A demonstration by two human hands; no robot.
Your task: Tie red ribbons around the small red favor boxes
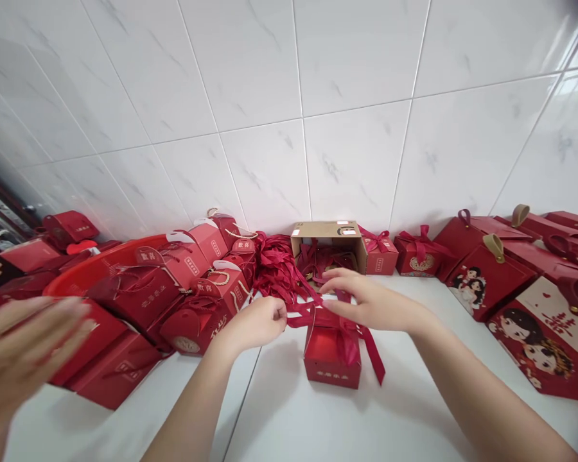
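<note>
A small red gift box (332,359) stands on the white table in front of me, with gold lettering on its near side. Dark red ribbon (349,343) lies loosely around its top, one tail hanging to the right. My left hand (262,322) is left of the box, fingers closed in a pinch; a strip of ribbon runs from it toward the box. My right hand (366,298) hovers over the box's back top edge, its fingers apart above the ribbon. Whether those fingertips touch the ribbon is unclear.
Behind the box are a ribbon heap (277,260) and an open cardboard carton (325,229). Red boxes crowd the left around a red basin (147,244); bigger gift boxes (494,276) line the right. Another person's blurred hand (29,359) reaches in at left.
</note>
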